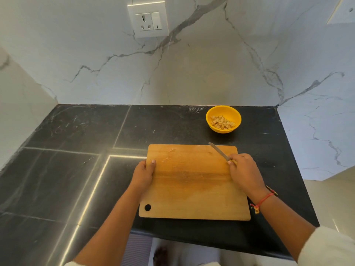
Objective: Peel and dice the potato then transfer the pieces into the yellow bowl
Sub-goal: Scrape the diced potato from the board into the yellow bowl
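At the front right of the dark surface [76, 150], the board [194, 185] lies close to the front lip and right edge, with wide open room to its left and behind it, up to the marble wall [192, 73] and its socket [148, 21]. The left hand [144, 174] grips the board's left edge, thumb on top. The right hand [245, 169] curls round the knife [219, 151], whose blade slants over the far right corner. The potato pieces [222, 122] sit in the bowl [231, 112] beyond that corner, apart from the board.
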`<state>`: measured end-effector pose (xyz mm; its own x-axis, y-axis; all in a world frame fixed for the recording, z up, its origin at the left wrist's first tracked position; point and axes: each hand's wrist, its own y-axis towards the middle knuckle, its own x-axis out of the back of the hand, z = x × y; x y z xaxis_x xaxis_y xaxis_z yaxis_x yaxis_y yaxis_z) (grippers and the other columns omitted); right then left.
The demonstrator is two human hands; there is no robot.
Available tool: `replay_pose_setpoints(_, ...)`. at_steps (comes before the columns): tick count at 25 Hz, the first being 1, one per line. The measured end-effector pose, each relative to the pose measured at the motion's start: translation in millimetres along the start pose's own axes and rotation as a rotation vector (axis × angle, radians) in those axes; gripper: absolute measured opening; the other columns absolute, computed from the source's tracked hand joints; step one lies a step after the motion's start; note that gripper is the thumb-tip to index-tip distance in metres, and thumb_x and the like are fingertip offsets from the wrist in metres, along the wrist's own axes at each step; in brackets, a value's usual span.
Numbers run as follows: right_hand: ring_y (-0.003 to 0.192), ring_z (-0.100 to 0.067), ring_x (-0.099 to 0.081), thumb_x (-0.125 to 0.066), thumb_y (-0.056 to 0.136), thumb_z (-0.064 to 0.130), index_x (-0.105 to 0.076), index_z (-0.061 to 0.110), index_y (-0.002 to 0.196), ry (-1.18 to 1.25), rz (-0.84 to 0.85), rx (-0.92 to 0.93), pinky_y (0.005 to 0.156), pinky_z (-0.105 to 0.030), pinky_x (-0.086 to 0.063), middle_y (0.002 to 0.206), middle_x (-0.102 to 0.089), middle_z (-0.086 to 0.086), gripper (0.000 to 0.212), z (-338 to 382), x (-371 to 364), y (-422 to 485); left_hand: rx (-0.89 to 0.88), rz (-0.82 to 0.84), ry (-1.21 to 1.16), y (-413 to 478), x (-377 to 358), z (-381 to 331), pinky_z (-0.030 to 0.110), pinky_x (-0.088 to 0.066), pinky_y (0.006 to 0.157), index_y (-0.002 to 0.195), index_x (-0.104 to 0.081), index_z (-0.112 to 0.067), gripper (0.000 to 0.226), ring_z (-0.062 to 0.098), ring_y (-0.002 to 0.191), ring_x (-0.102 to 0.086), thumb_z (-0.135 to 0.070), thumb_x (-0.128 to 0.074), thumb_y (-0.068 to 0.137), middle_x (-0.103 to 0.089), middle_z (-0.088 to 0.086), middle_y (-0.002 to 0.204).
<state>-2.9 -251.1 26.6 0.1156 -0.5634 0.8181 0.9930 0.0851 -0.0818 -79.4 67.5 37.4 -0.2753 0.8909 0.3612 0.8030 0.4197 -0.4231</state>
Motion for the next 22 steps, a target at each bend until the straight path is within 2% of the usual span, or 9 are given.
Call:
replay_pose_setpoints(2,0.096,-0.009,-0.05,-0.053,0.102,0.022,-0.065,0.021,0.127,-0.005,-0.01,-0.003,0.086,-0.023,-0.045,0.127,-0.054,-0.005,0.028,0.0,-0.1,4.1,-0.11,-0.009,0.115,1.0,-11.2,0.3,0.041,-0.049,0.093,0.14,-0.041,-0.021,0.058,0.024,0.117,-0.057,-0.047,-0.063,0.092,-0.055,-0.001,0.129)
replay_pose_setpoints(4,0.098,-0.009,-0.051,-0.053,0.102,0.023,-0.064,0.021,0.129,-0.025,-0.023,-0.009,0.084,-0.021,-0.043,0.128,-0.053,-0.005,0.029,-0.7,0.3,8.1,-0.176,-0.031,0.3,6.1,-20.3,3.9,0.047,-0.04,0.107,0.15,-0.027,-0.024,0.086,0.025,0.132,-0.046,-0.053,-0.072,0.083,-0.046,-0.001,0.142)
replay_pose_setpoints(6,0.099,-0.012,-0.054,-0.052,0.102,0.023,-0.065,0.021,0.127,-0.048,-0.027,-0.013,0.082,-0.02,-0.044,0.126,-0.054,-0.005,0.028,-2.4,-1.1,12.7,-0.195,-0.063,0.5,14.3,-26.5,12.6,0.05,-0.023,0.118,0.157,-0.01,-0.021,0.107,0.024,0.148,-0.026,-0.063,-0.07,0.078,-0.026,0.001,0.16)
replay_pose_setpoints(8,0.098,-0.014,-0.057,-0.051,0.102,0.024,-0.066,0.021,0.125,-0.076,-0.015,-0.022,0.082,-0.023,-0.048,0.122,-0.056,-0.004,0.028,-4.8,-3.8,15.3,-0.221,-0.063,0.625,19.8,-32.1,20.5,0.048,-0.01,0.123,0.158,0.0,-0.018,0.114,0.019,0.153,-0.007,-0.072,-0.061,0.079,-0.01,0.002,0.166)
replay_pose_setpoints(12,0.1,-0.016,-0.057,-0.052,0.101,0.028,-0.067,0.026,0.123,-0.174,-0.04,0.016,0.083,-0.029,-0.053,0.122,-0.06,0.001,0.027,-6.2,-9.7,9.1,-0.408,-0.084,0.862,21.8,-39.1,27.3,0.043,0.004,0.121,0.158,0.01,-0.02,0.099,0.015,0.152,0.011,-0.075,-0.036,0.089,0.007,-0.003,0.166)
replay_pose_setpoints(14,0.103,-0.018,-0.057,-0.052,0.101,0.03,-0.068,0.027,0.121,-0.264,-0.078,0.058,0.08,-0.03,-0.055,0.123,-0.06,0.002,0.026,-3.2,-12.9,2.7,-0.534,-0.074,0.976,19.2,-40.9,28.1,0.041,0.006,0.122,0.159,0.007,-0.023,0.084,0.014,0.151,0.015,-0.071,-0.019,0.095,0.009,-0.006,0.165)
replay_pose_setpoints(16,0.104,-0.022,-0.059,-0.055,0.099,0.028,-0.071,0.027,0.118,-0.381,-0.121,0.136,0.077,-0.032,-0.057,0.124,-0.063,0.0,0.024,-0.7,-17.1,-1.6,-0.613,-0.039,1.026,17.5,-47.2,29.3,0.039,0.002,0.124,0.159,-0.001,-0.025,0.072,0.011,0.152,0.011,-0.062,-0.008,0.097,0.007,-0.01,0.163)
replay_pose_setpoints(19,0.097,-0.022,-0.064,-0.063,0.092,0.022,-0.073,0.024,0.114,-0.471,-0.128,0.298,0.074,-0.034,-0.056,0.118,-0.068,-0.003,0.024,-2.8,-28.0,-4.3,-0.608,0.02,0.966,15.0,-55.1,33.0,0.033,0.001,0.123,0.158,-0.012,-0.025,0.066,0.009,0.152,0.003,-0.057,-0.016,0.1,0.0,-0.012,0.162)
replay_pose_setpoints(22,0.099,-0.021,-0.063,-0.063,0.092,0.023,-0.07,0.024,0.12,-0.51,-0.08,0.417,0.079,-0.035,-0.054,0.119,-0.067,-0.001,0.029,-1.9,-35.7,-3.7,-0.632,0.02,0.983,13.0,-53.9,34.7,0.03,0.004,0.121,0.158,-0.011,-0.026,0.071,0.006,0.151,0.007,-0.063,-0.015,0.098,0.001,-0.012,0.162)
